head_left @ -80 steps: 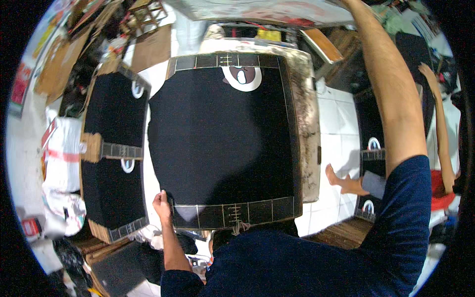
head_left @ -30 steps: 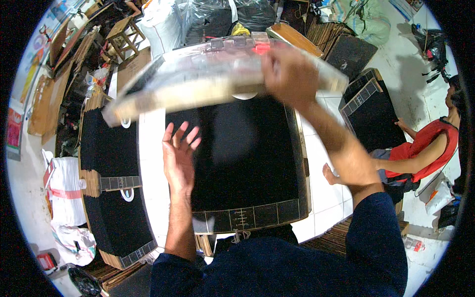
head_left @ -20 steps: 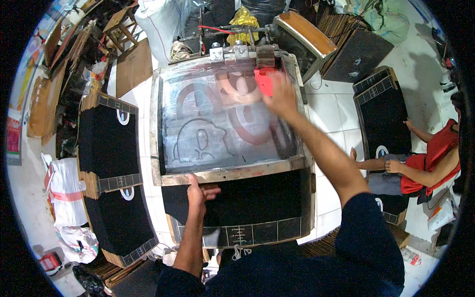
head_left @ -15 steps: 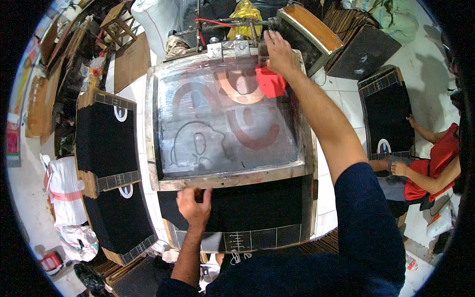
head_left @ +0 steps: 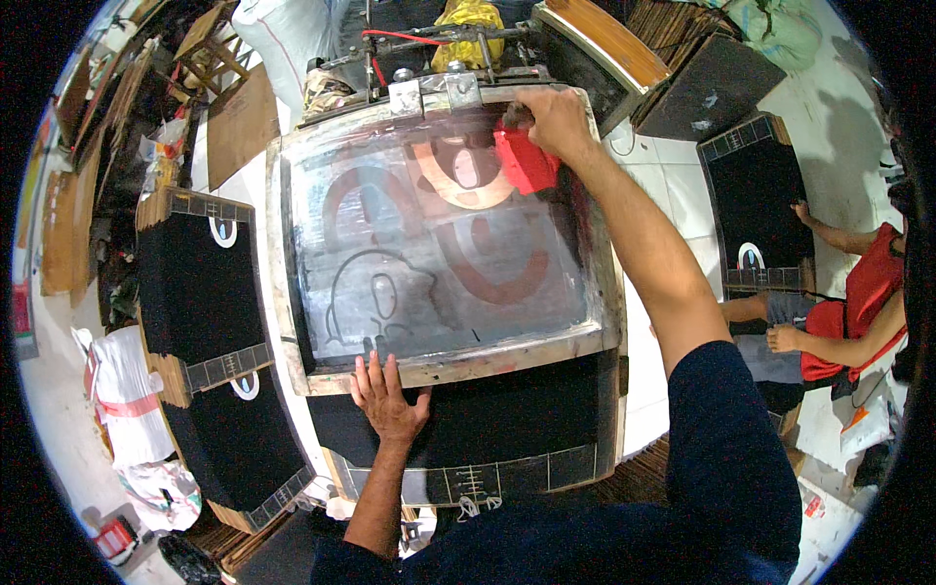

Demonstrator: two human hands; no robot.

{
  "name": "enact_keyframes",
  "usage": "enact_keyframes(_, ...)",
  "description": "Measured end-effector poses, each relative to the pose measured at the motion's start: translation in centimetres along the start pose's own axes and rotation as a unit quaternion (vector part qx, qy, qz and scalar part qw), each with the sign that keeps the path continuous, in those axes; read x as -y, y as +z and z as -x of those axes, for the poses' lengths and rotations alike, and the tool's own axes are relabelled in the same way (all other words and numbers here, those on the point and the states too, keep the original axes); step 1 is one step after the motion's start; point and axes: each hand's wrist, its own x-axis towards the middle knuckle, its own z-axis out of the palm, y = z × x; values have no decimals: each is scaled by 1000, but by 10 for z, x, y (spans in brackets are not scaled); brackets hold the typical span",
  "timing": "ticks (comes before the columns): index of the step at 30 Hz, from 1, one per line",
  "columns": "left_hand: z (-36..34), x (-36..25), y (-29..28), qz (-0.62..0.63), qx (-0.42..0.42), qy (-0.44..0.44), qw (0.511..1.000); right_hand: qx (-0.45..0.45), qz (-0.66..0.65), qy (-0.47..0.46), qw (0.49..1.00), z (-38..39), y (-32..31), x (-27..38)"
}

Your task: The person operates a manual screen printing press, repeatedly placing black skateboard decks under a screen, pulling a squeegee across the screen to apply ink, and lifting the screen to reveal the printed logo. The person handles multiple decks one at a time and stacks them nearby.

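Note:
A silk-screen frame [head_left: 468, 368] with a pale wooden border lies over a black cloth-covered board [head_left: 478, 409]. Its mesh carries curved shapes and a line-drawn figure. My left hand [head_left: 391, 405] rests on the near border, fingers stretched and spread over its edge. At the far right corner of the mesh, my right hand [head_left: 556, 119] is closed round a dark handle, apparently a squeegee [head_left: 518, 115]. Bright red ink [head_left: 527, 162] shows just below that grip. My palm hides most of the squeegee.
Metal hinge clamps [head_left: 435, 95] hold the frame's far edge. Black printing boards [head_left: 195, 283] stand on the left, another black board [head_left: 756, 195] on the right, beside a person in red [head_left: 871, 283]. White sacks [head_left: 125, 390] and a wooden stool [head_left: 210, 49] lie farther left.
My left hand has come forward and opened flat onto the frame's near border. My right hand has curled round the dark handle at the far corner. The whole view has shifted slightly.

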Motion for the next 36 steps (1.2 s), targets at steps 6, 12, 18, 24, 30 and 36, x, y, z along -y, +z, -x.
enact_keyframes(6, 0, 0, 2, 5, -5, 2, 1000, 24, -33, -46, 998, 52, -14, 3)
enact_keyframes(12, 0, 0, -1, 12, -4, -1, 1000, -67, -5, -7, 998, -14, 2, -5)
enact_keyframes(18, 0, -4, -1, 22, 6, -9, 1000, -35, -36, -39, 998, 67, -2, 11)
enact_keyframes(24, -22, -3, -24, 76, -27, 11, 997, -52, -52, -26, 997, 89, 1, 14)
enact_keyframes(30, -43, 7, -59, 178, -7, 61, 982, 41, -41, -48, 997, 45, -15, -9)
enact_keyframes(36, -49, -1, -66, 177, -19, 61, 982, 156, -33, -55, 986, 22, -21, -16)
